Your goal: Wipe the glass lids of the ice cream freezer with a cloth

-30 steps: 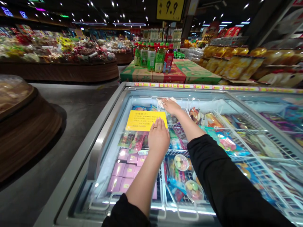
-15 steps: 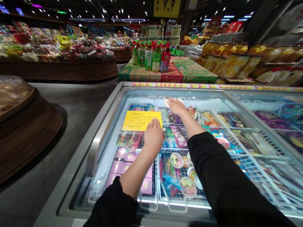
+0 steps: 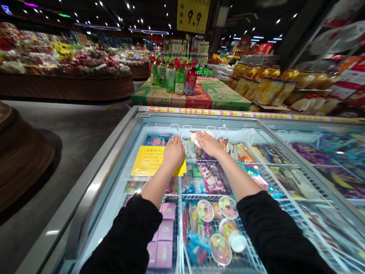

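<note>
My left hand (image 3: 173,152) lies flat, fingers stretched out, on the glass lid of a chest freezer, over the right part of a yellow notice (image 3: 145,161) with printed text. To its right, my right hand (image 3: 210,144) presses a crumpled white cloth (image 3: 195,139) against the glass near the far edge. Part of the cloth is hidden under the palm and fingers. Below the glass, wire baskets hold a purple-and-white packet (image 3: 210,177), pink boxes (image 3: 165,230) and several round cups (image 3: 220,249).
A curved metal handle (image 3: 82,213) runs along the freezer's left side. Beyond the price-strip edge (image 3: 199,111) stand cartons (image 3: 225,93) with several drink bottles (image 3: 180,78). Jars (image 3: 265,89) are stacked at right. Round wooden display stands (image 3: 65,85) are on the left.
My left hand has slid forward over the glass, up beside my right hand. The right hand stays with the cloth near the far edge. The view has shifted slightly.
</note>
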`<state>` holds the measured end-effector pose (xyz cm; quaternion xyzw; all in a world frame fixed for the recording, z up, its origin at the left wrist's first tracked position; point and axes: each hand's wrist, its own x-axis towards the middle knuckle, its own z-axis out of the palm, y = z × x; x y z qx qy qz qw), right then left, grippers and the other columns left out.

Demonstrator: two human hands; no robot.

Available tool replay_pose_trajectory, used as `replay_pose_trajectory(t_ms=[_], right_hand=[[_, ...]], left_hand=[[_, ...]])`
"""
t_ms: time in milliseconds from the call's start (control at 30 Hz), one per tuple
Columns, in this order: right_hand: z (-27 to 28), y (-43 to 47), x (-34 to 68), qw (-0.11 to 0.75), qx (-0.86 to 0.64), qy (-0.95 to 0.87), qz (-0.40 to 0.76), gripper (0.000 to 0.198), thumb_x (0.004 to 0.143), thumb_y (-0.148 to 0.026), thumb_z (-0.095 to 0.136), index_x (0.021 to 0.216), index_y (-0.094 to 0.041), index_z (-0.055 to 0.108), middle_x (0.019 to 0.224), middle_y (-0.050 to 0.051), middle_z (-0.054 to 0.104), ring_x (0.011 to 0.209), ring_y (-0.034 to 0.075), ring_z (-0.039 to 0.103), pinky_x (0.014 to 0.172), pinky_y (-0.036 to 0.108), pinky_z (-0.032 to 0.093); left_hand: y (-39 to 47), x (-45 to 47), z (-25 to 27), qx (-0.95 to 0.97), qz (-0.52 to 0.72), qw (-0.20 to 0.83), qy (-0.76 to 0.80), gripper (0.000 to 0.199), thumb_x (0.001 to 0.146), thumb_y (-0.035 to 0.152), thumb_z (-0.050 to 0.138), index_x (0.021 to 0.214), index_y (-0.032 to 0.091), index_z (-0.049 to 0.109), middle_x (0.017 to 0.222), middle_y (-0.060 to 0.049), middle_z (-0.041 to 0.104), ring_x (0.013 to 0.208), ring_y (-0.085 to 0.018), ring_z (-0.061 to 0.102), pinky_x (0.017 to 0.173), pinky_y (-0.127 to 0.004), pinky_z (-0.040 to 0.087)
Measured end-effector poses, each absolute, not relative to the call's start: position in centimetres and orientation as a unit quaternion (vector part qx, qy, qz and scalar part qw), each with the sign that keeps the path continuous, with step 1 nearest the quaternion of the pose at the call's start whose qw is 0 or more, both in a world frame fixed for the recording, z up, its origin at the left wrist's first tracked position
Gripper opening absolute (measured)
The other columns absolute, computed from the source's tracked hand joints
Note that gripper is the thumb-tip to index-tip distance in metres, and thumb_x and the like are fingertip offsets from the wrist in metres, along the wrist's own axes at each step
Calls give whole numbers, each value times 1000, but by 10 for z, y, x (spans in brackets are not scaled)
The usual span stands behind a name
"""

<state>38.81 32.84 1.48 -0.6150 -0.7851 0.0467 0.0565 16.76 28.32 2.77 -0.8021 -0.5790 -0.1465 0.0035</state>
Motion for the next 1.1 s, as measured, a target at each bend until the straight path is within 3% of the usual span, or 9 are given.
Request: replay_pose_trajectory(t_ms=[300, 500, 633, 800, 900, 1100], right_hand=[[33, 386, 332, 32, -650, -758, 33, 65, 110, -32, 25, 171, -14, 36, 180, 5, 28, 166, 30, 25, 135, 44, 23], [13, 360, 366, 71, -536, -840, 50, 67, 112, -49, 21, 171, -23, 38, 179, 1, 31, 166, 25, 23, 137, 43, 18], [10, 373, 396, 74, -558, -825, 60, 72, 111, -59, 16, 172, -26, 36, 178, 0, 31, 167, 24, 23, 137, 44, 18], [21, 419, 370, 43, -650, -758, 38, 67, 112, -45, 19, 172, -20, 34, 180, 4, 26, 166, 30, 23, 136, 48, 22], [27, 429, 341, 28, -652, -757, 39, 64, 111, -37, 24, 172, -24, 34, 180, 1, 25, 166, 33, 25, 134, 52, 25], [21, 401, 339, 51, -572, -818, 43, 63, 110, -42, 27, 169, -26, 41, 179, 0, 29, 165, 30, 26, 136, 49, 23]], left_hand=[[283, 169, 24, -798, -166, 10, -579, 54, 108, 19, 40, 158, 3, 53, 165, -19, 50, 156, -26, 48, 129, -41, 37], [281, 170, 27, -795, -162, -1, -584, 55, 108, 18, 38, 159, -1, 50, 166, -20, 49, 158, -26, 45, 130, -39, 35], [280, 170, 29, -796, -159, -6, -584, 55, 109, 18, 38, 158, -2, 50, 167, -21, 47, 158, -26, 44, 130, -39, 34], [282, 171, 27, -794, -162, -1, -586, 55, 107, 18, 41, 157, -1, 52, 165, -22, 48, 156, -28, 48, 129, -41, 36], [283, 171, 26, -794, -169, 3, -584, 54, 107, 18, 42, 156, -1, 54, 164, -23, 50, 155, -28, 49, 129, -41, 37], [280, 170, 27, -794, -170, 4, -583, 55, 107, 19, 41, 156, -4, 52, 164, -23, 51, 155, -28, 49, 129, -39, 36]])
